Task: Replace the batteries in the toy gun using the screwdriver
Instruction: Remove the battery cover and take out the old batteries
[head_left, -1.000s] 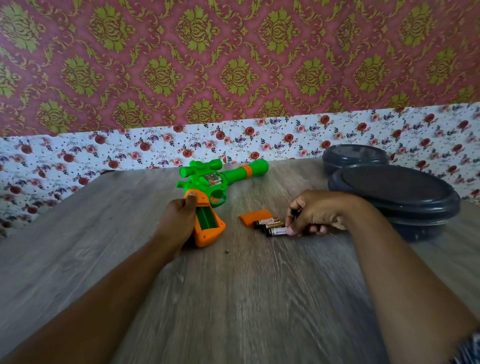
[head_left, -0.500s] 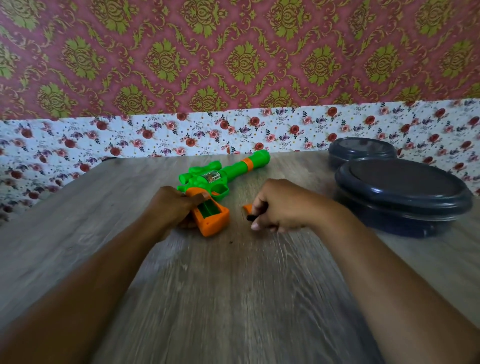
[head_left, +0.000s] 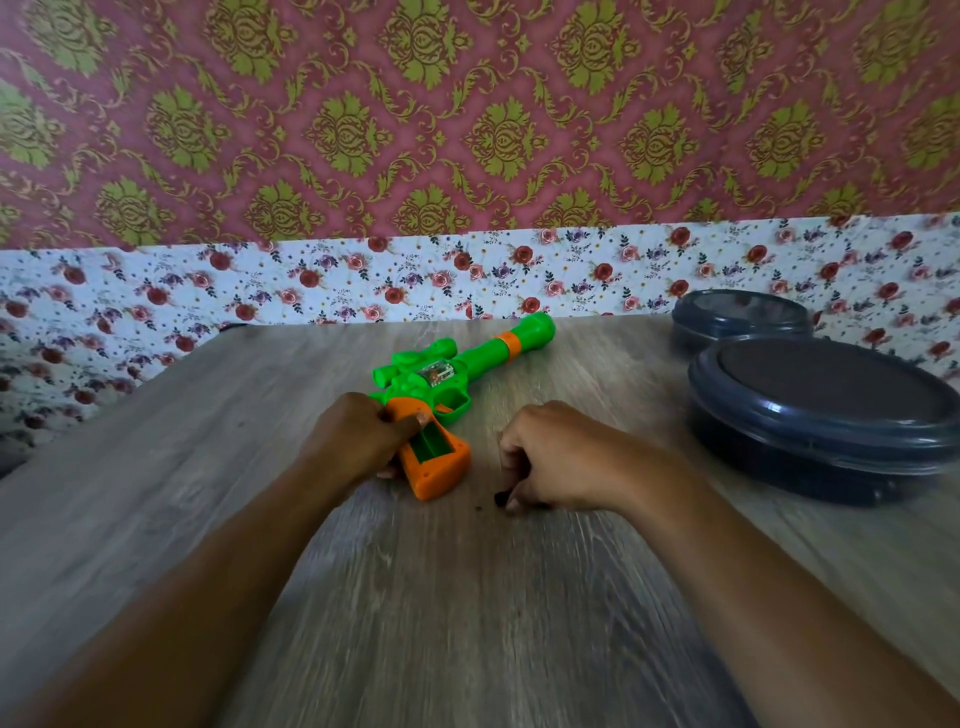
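Toy gun (head_left: 457, 374) lies flat on the wooden table (head_left: 467, 623), around the middle and toward the far edge, muzzle aimed at the far right corner. Body green, grip orange. The grip points back toward the near edge, and its battery slot (head_left: 428, 444) is uncovered and green inside; can't make out any cells in it.

Left hand (head_left: 358, 441) is wrapped around the orange grip, thumb lying at the top of the open slot, pinning the gun to the table.

Right hand (head_left: 556, 457) sits just right of the grip, not touching it, knuckles up, fingers curled in a fist. A small dark tip (head_left: 500, 499) sticks out from under the fingers at the table surface. Likely the screwdriver, but too little shows to confirm.

Two dark round lidded containers at the far right edge: the big one (head_left: 826, 415) nearer, the small one (head_left: 740, 317) behind it against the flowered wall.
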